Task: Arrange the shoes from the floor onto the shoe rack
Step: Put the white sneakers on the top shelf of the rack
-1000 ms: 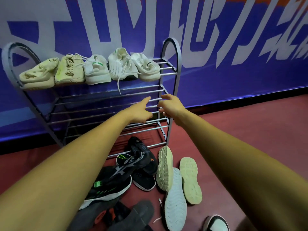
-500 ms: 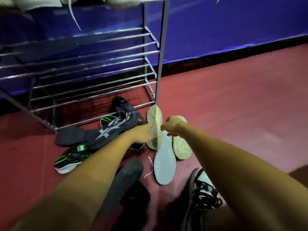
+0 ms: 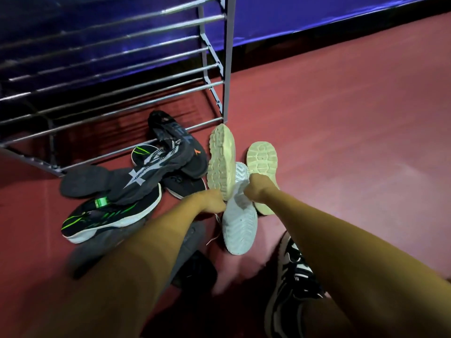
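I am just starting a new pick, and most of the job is left, I think. My left hand is in the middle of the view, right at the heel end of the cream shoe that stands on its side. Its fingers curl under, but I cannot tell if they hold the shoe yet. My right hand is just beside it at 3 o'clock, with its fingers curled round the top end of the pale shoe, which lies sole up. A second cream shoe lies sole up at 1 o'clock from that hand. At 9 o'clock there is a heap on the red floor: a black star shoe, a black and green shoe and a grey sole. The shoe rack stands at 11 o'clock. None of the shoes I can see sit on its bars. A checked shoe is at 5 o'clock. It may be on a foot, but I cannot tell.
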